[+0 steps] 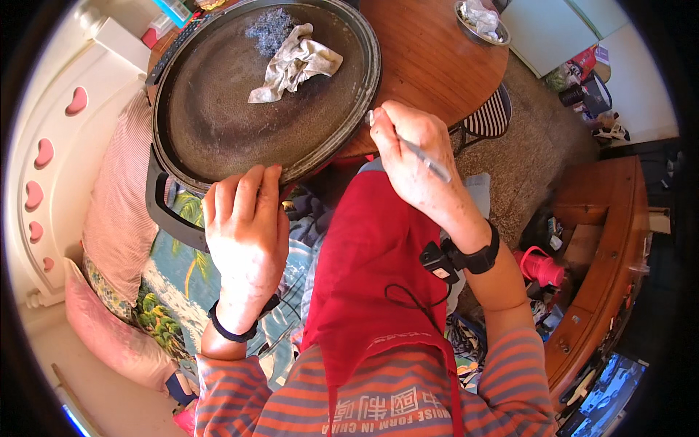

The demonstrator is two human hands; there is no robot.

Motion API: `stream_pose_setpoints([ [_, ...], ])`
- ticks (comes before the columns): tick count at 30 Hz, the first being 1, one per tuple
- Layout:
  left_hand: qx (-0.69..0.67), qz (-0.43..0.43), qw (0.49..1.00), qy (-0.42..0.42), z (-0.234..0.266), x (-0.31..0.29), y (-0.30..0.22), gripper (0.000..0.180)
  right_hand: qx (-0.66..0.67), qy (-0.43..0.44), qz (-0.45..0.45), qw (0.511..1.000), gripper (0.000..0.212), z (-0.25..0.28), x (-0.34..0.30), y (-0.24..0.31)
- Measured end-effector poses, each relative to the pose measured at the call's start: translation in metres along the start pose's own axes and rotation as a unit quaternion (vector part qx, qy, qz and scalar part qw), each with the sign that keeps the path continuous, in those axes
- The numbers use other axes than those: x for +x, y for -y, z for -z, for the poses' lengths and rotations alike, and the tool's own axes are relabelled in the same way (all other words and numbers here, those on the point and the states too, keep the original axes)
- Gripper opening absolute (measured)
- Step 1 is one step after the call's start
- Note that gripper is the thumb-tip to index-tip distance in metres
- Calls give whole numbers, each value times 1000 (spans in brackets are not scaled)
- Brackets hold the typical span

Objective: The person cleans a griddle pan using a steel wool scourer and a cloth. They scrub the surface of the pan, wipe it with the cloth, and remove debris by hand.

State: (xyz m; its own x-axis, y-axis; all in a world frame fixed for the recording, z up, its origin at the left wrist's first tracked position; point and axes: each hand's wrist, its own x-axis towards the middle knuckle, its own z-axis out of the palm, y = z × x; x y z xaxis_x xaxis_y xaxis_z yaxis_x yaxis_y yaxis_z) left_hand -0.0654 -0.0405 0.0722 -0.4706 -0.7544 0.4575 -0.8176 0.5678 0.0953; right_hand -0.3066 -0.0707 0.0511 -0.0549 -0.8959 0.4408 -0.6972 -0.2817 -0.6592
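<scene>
A large round black griddle pan (pixel 218 109) fills the upper left, propped on a round table. My left hand (pixel 246 218) grips its near rim, fingers over the edge, next to the curved black side handle (pixel 166 207). Near the right rim, my right hand (pixel 416 149) is closed round a slim grey-handled stick tool (pixel 429 162). The tool's small pale tip pokes out by the rim; its exact kind is unclear. On the pan's browned surface lie a crumpled, stained white cloth (pixel 295 65) and a blue-grey scouring ball (pixel 269 30).
The brown wooden table (pixel 429 58) holds a metal bowl (pixel 480 25) with white crumpled stuff inside. A striped stool (pixel 491 116) stands below its edge. At left is a bed with pillows (pixel 116 211); at right, a wooden cabinet (pixel 597 269) with a pink-red bottle (pixel 540 267).
</scene>
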Motion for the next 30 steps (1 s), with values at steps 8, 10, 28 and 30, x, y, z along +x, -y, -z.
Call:
stream_pose_setpoints([
  [8, -5, -7, 1000, -6, -1, 0, 3, 54, -20, -27, 25, 999, 27, -7, -1, -3],
  [10, -8, -9, 1000, -7, -1, 0, 1, 53, 4, -14, -13, 1000, 29, -4, -1, -5],
  [28, -10, -5, 1000, 0, 0, -2, 2, 52, 31, 1, -20, 999, 23, -9, -15, 4],
  [30, 1, -15, 1000, -11, 2, 2, 3, 53, 30, -35, -5, 999, 28, -6, 8, -13],
])
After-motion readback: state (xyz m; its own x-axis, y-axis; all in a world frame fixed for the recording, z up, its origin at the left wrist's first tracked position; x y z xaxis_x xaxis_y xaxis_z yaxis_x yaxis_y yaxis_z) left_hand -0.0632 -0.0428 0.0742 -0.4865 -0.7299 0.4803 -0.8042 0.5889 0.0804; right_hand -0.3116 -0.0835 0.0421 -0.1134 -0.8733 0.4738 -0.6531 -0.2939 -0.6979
